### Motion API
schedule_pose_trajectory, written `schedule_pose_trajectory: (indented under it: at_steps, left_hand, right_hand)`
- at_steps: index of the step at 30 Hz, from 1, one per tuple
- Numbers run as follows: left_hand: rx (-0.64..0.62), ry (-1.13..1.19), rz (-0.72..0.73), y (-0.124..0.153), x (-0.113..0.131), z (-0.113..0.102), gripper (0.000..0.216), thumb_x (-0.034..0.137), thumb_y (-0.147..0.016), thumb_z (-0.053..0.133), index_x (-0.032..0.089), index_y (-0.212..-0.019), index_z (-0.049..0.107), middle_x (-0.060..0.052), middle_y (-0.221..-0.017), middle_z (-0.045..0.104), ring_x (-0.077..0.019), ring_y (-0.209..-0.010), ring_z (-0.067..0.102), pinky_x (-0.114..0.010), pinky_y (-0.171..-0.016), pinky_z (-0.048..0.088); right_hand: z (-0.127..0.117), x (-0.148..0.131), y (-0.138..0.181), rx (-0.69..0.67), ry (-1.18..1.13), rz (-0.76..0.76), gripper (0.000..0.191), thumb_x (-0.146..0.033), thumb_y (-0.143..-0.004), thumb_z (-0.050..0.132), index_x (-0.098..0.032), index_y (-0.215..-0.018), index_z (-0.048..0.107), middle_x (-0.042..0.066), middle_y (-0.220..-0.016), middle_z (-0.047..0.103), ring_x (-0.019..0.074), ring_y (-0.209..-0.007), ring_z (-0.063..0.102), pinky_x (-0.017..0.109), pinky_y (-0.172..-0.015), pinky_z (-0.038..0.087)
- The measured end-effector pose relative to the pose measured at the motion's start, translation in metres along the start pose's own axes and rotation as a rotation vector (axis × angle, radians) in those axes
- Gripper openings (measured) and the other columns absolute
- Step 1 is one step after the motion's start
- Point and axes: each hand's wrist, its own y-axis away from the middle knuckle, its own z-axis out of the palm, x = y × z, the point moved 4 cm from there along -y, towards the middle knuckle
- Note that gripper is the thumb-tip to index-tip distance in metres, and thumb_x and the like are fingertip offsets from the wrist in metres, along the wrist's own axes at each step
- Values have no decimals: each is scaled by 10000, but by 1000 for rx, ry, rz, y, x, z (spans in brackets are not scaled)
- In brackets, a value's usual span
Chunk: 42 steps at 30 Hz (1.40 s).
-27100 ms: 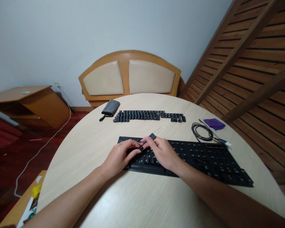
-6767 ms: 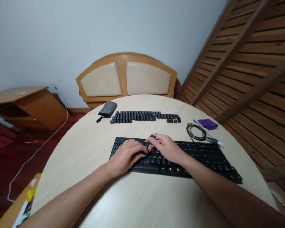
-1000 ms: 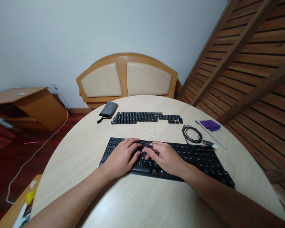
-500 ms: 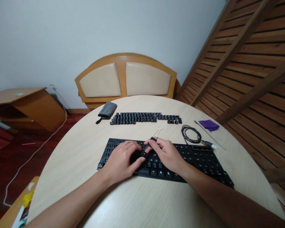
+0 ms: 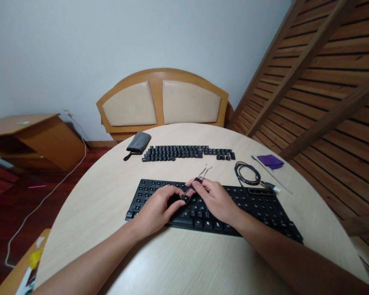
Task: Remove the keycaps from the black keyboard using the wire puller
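Observation:
A black keyboard (image 5: 252,207) lies across the round table (image 5: 117,184). Over its left half, my left hand (image 5: 155,209) curls its fingers around a small black keycap (image 5: 176,199). My right hand (image 5: 215,198) pinches a wire keycap puller (image 5: 199,177) by its black handle; the wire loops stick up and away from me. The two hands meet at their fingertips above the keys. A long row of loose black keycaps (image 5: 187,152) is laid out farther back on the table.
A grey pouch (image 5: 138,142) lies at the back left of the keycap row. A coiled black cable (image 5: 247,173) with its plug, a purple cloth (image 5: 270,161) and a thin rod sit at the right. A padded wooden chair (image 5: 161,102) stands behind the table.
A second ago both hands pressed low on the keys with the puller upright. Now they are raised a little, the puller is tilted back, and my left fingers hold a keycap.

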Motion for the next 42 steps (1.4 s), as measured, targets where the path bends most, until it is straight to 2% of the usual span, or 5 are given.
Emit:
schedule_pose_trajectory:
  at_steps: [14, 21, 26, 32, 42]
  left_hand:
    - [29, -1, 55, 2, -1, 1, 214, 236, -946, 602, 230, -1160, 601, -45, -1103, 699, -201, -1021, 648, -387, -944, 499]
    - [-3, -76, 177, 2, 9, -2, 180, 238, -968, 572, 239, -1139, 628, -46, -1098, 712, -206, -1031, 639, -389, -929, 496]
    - [-18, -71, 207, 0, 11, -1, 166, 230, -971, 571, 230, -1112, 657, -50, -1079, 725, -204, -1018, 644, -388, -916, 504]
    - [-22, -36, 227, 0, 12, -2, 163, 218, -975, 557, 218, -1092, 671, -67, -1097, 684, -200, -1048, 624, -377, -928, 508]
    - [-16, -132, 236, 0, 13, 0, 175, 213, -973, 556, 219, -1114, 658, -68, -1073, 670, -206, -1019, 618, -380, -899, 512]
  right_hand:
    - [2, -2, -4, 4, -99, 21, 454, -538, -940, 493, -172, -759, 691, 75, -835, 742, 214, -935, 684, 339, -897, 496]
    - [2, 1, -5, 3, -140, 47, 441, -566, -921, 509, -162, -883, 681, 46, -764, 719, 180, -760, 685, 316, -793, 527]
    - [3, 3, -4, -3, -102, 36, 428, -548, -933, 499, -173, -839, 684, 50, -779, 729, 187, -783, 691, 319, -794, 531]
    - [2, 5, -3, -17, -69, 64, 435, -532, -960, 464, -160, -1005, 683, 46, -805, 743, 189, -816, 702, 318, -821, 520]
    - [4, 3, -4, -37, -119, 63, 439, -547, -932, 497, -152, -926, 689, 47, -760, 724, 183, -741, 696, 299, -741, 536]
